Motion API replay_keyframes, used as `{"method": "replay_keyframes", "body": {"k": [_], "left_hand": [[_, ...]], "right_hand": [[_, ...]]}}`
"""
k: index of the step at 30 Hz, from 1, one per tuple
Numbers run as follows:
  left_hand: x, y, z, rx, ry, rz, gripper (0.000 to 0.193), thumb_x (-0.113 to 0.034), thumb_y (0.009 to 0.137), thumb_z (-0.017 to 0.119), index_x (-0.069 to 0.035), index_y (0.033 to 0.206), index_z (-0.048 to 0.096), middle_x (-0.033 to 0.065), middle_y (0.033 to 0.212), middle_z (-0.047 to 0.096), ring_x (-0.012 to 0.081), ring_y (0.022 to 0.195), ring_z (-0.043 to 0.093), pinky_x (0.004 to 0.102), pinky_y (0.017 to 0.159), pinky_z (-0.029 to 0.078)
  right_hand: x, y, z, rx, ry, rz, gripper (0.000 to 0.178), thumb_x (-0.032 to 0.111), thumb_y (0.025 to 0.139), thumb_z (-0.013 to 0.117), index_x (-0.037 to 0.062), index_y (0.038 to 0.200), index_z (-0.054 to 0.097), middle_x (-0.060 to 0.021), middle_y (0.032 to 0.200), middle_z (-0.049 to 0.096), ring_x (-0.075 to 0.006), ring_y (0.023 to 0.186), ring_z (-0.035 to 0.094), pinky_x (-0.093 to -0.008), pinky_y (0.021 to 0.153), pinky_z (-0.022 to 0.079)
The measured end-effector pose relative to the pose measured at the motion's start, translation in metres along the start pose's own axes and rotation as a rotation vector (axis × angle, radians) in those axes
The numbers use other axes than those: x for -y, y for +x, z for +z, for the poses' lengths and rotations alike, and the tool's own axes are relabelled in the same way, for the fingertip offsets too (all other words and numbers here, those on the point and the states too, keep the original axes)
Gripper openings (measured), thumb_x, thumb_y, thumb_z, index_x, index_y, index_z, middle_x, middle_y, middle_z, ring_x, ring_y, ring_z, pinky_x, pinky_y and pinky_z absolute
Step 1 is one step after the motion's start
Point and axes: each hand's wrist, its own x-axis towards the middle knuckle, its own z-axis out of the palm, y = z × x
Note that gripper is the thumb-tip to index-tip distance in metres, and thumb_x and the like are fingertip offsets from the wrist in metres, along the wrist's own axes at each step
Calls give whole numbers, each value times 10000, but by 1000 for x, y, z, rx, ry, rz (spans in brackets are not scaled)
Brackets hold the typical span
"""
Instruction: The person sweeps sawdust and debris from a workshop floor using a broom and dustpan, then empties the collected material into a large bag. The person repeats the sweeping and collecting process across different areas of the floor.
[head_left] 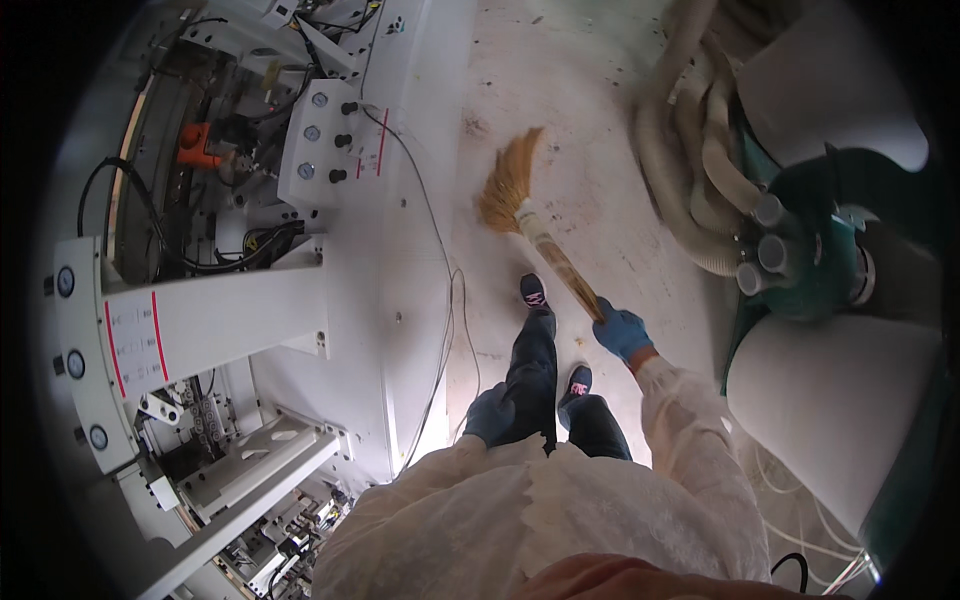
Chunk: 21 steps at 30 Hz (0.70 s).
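Right hand (622,332) wraps its fingers round the broom (540,228); left hand (490,415), can't tell. Leftward strokes could snag the cable (450,272).

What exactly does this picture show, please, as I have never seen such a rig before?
There is no robot: a person wears wide fisheye cameras on the head, and this single view, from the left one, looks down, so straight edges bend. The gloved right hand grips a straw broom by its handle; the gloved left hand is by the left leg, with nothing visibly held. The bristles fan out over a pale, speckled floor. On the left stands a white machine with gauges; on the right, a green unit with hoses.
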Motion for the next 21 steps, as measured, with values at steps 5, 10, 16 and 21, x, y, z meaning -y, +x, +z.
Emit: {"method": "replay_keyframes", "body": {"k": [5,10,16,21], "left_hand": [[-18,73,-53,0,5,-41,411,-211,877,624,-10,1235,637,226,1112,692,385,1025,664,454,914,524],[-40,157,-128,-206,145,174,425,-193,853,639,-9,1236,636,219,1142,683,372,1060,654,451,932,516],[-80,380,-257,-584,604,227,733,-303,797,676,-41,1448,464,279,1520,367,453,1425,314,574,1167,221],[-116,512,-325,-636,813,-39,721,-350,839,617,4,1445,451,253,1560,320,439,1447,265,546,1185,176]], "right_hand": [[99,192,-23,-11,-65,-147,522,321,884,534,195,1389,499,-225,1020,707,-402,964,679,-519,873,519],[164,311,-46,58,-110,-91,490,309,884,518,153,1348,534,-218,1059,706,-395,992,679,-509,886,523],[96,311,-71,93,-121,133,454,300,884,532,131,1304,572,-193,1035,717,-370,912,705,-471,825,552],[50,226,-133,193,211,388,475,302,876,566,145,1324,563,-220,974,708,-350,794,717,-458,702,579]]}}
